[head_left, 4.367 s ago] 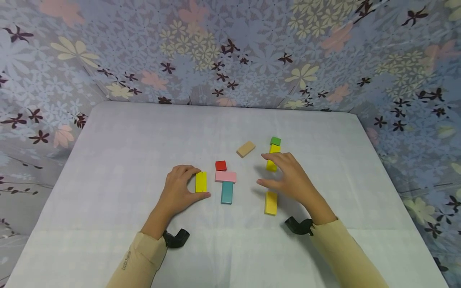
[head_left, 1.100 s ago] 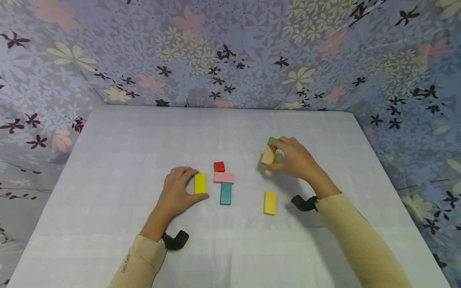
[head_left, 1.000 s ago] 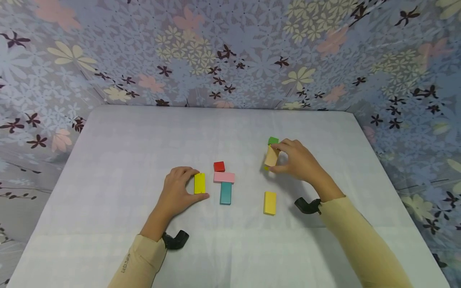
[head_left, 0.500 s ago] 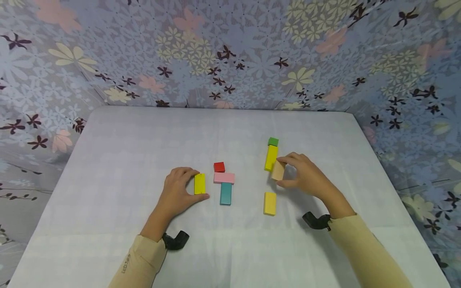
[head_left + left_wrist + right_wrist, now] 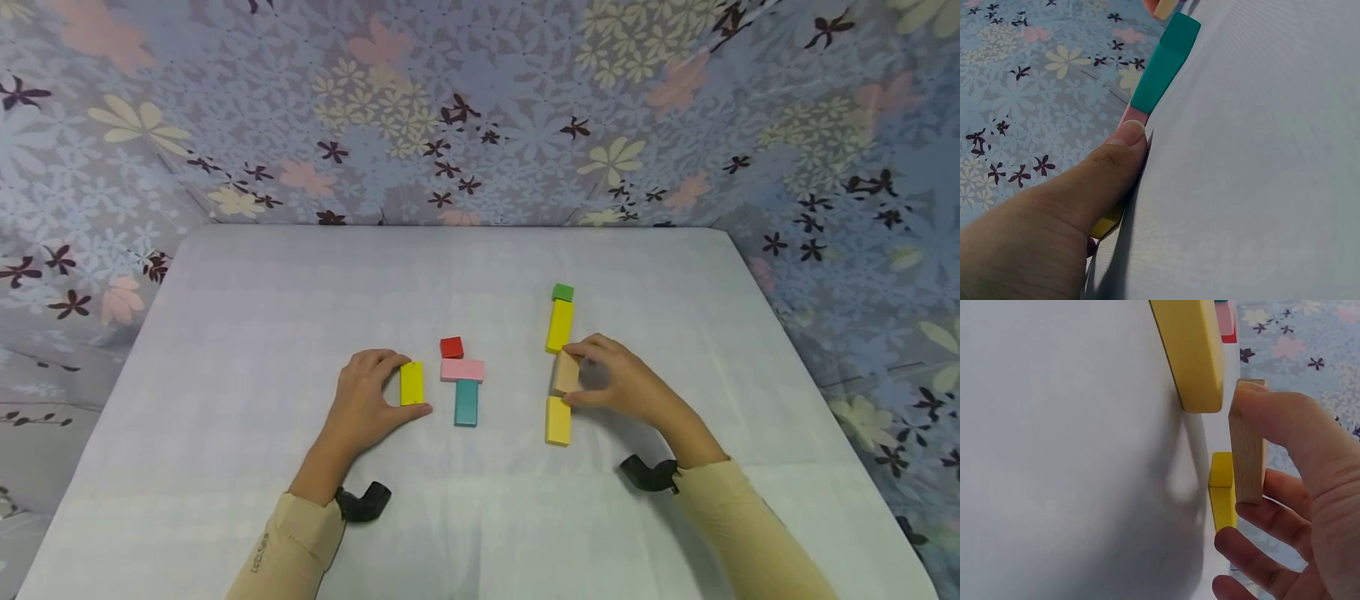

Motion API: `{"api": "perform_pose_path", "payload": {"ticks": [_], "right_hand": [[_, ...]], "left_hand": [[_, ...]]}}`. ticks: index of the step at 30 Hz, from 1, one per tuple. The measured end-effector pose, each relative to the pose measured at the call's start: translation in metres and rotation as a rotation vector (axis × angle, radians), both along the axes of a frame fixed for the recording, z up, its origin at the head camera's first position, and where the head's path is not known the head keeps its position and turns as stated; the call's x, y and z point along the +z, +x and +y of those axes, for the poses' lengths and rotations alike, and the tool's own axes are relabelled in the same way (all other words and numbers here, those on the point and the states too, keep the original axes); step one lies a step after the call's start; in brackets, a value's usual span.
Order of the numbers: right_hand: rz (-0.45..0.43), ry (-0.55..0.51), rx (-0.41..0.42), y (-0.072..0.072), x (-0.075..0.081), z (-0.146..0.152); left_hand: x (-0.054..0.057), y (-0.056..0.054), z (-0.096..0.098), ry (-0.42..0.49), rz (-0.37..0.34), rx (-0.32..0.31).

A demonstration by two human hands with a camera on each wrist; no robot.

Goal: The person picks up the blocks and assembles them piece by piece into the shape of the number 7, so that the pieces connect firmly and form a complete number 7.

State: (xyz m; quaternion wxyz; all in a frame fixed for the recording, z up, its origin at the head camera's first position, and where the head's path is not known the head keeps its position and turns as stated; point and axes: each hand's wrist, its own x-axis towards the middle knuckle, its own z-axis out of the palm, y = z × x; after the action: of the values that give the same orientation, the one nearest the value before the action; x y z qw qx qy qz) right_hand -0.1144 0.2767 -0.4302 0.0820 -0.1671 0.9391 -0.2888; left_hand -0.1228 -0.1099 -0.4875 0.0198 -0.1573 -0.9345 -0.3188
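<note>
My right hand [image 5: 626, 379] pinches a plain wooden block [image 5: 567, 375] by its ends between thumb and fingers. In the head view the block appears between two yellow blocks, a far one [image 5: 559, 325] and a near one [image 5: 558, 421]. In the right wrist view the wooden block [image 5: 1247, 447] looks raised off the cloth. My left hand [image 5: 363, 392] holds another yellow block [image 5: 412, 383] on the table, thumb at its near end and fingers at its far end; the thumb hides most of it in the left wrist view.
Between the hands lie a red block [image 5: 451, 347], a pink block [image 5: 462, 370] and a teal block [image 5: 467, 403], close together. A green block [image 5: 562, 292] sits at the far end of the right-hand row. White cloth covers the table [image 5: 315, 275]; flowered fabric [image 5: 510, 108] hangs behind.
My right hand picked up the wooden block from the far middle, carried it right over the far yellow block, then nearer, into the gap between the two yellow ones. My left hand stays put.
</note>
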Motion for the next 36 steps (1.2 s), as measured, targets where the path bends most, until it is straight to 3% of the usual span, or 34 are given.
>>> {"api": "perform_pose_path", "payload": {"ticks": [8,21,36], "right_hand": [[-0.099,-0.068,-0.012,0.0,-0.004,-0.001],[-0.153,-0.049,-0.033,-0.009,-0.009,-0.001],[-0.116,-0.007,-0.037,0.001,-0.012,-0.002]], "left_hand": [[0.001,-0.002,-0.002,0.006,0.011,0.0],[0.0,-0.005,-0.004,0.021,0.007,-0.006],[0.002,-0.007,-0.004,0.015,0.002,-0.017]]}}
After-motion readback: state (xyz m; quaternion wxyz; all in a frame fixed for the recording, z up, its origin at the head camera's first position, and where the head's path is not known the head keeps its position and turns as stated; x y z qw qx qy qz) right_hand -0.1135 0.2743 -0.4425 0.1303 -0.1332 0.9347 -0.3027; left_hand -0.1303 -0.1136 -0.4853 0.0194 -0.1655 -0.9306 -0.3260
